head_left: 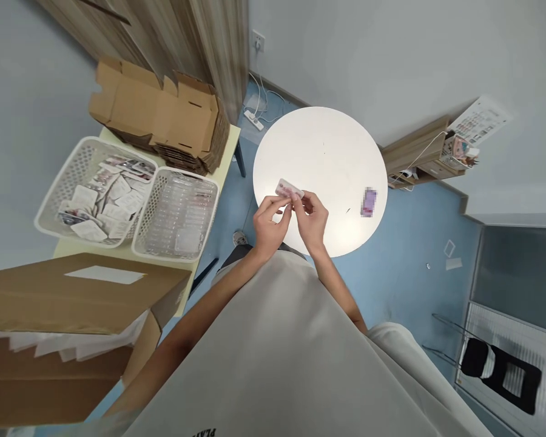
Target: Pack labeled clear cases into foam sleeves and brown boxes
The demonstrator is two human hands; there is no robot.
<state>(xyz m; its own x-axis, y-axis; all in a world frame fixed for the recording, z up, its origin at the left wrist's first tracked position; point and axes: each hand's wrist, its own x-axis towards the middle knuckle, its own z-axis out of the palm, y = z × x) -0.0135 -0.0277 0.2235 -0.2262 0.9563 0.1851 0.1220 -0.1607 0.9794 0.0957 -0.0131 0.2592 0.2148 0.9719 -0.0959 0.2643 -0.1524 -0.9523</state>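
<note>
Both hands meet over the near left part of a round white table (318, 145). Between them is a small flat packet (287, 187), pale with pinkish-red marks, its near edge covered by fingers. My left hand (272, 224) is closed, thumb and fingertips pinching the packet's near side. My right hand (312, 221) grips its right end, with the thumb on top and the fingers bent around. Exactly what the packet contains I cannot make out. Toward the table's right edge lies a blurred purple item (368, 202).
To the left, a yellow table (230, 149) bears flattened cardboard boxes (164, 115), a white basket (45, 209) of packets and another basket (139, 243) of clear plastic cases. A large open carton (73, 291) stands nearer. A power strip (253, 120) lies on the floor. A wooden shelf (418, 152) stands right.
</note>
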